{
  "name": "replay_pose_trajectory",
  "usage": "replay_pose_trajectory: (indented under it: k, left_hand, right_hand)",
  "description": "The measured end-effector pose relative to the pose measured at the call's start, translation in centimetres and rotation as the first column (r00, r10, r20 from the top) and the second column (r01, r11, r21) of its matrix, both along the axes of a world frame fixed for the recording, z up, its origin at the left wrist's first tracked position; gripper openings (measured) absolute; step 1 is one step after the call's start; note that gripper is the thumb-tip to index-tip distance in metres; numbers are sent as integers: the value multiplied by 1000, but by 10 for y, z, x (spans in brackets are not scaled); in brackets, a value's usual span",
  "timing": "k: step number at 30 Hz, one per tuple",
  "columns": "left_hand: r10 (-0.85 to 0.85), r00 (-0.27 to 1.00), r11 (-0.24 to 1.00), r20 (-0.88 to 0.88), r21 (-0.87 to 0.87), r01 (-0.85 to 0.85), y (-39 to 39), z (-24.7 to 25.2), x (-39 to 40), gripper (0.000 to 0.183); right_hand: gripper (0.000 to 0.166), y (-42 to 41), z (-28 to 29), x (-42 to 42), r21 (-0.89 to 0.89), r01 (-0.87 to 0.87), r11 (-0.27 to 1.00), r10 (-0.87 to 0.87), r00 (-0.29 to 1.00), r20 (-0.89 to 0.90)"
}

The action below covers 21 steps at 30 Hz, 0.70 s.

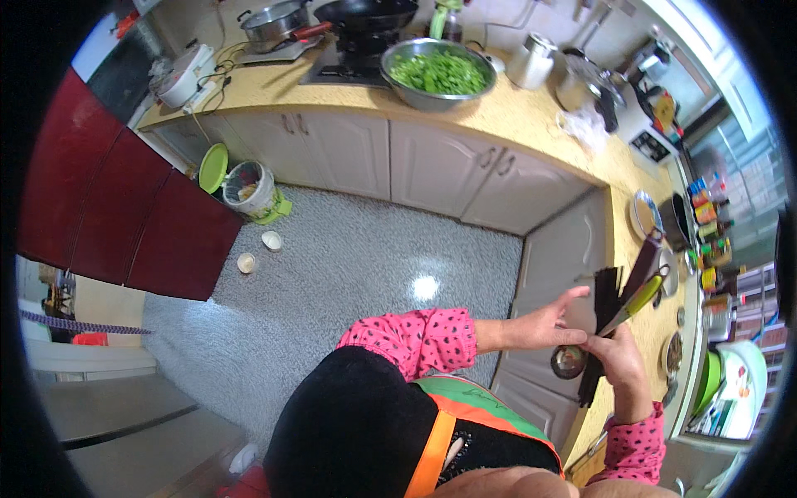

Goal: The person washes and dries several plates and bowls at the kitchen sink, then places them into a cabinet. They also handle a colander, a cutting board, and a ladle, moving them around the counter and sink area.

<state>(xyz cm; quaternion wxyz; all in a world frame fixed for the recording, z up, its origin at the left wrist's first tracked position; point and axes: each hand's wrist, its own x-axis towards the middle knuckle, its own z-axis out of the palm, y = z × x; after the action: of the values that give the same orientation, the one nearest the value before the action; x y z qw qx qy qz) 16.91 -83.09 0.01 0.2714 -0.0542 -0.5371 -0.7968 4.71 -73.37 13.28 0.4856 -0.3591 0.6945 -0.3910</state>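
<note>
My right hand (616,358) grips a bundle of thin black strips (607,299) at the counter's edge on the right. A utensil with a green handle (644,299) slants up from this grip; its kind is unclear. Beside it, a dark purple handle (641,267) points the same way. My left hand (545,327) is close against the bundle from the left, its index finger and thumb apart around a pale thing (580,314) that I cannot identify. Just below the left hand shows a round, shiny thing (568,361), partly hidden by the strips.
On the far counter (348,99) stand a steel bowl of chopped greens (436,75), a black wok (367,15) and a steel pot (274,25). A lidded bin (252,190) and two small white cups (271,241) are on the floor. Bottles (710,230) line the right side.
</note>
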Motion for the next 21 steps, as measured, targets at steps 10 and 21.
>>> replay_pose_trajectory:
  k: [10, 21]
  left_hand:
    - [94, 944, 994, 315, -80, -72, -154, 14, 16, 45]
    - [88, 855, 996, 512, -29, -86, -253, 60, -65, 46]
  right_hand:
    - [38, -141, -50, -19, 50, -199, 979, 186, 965, 186]
    - [30, -251, -55, -89, -97, -258, 961, 276, 894, 353]
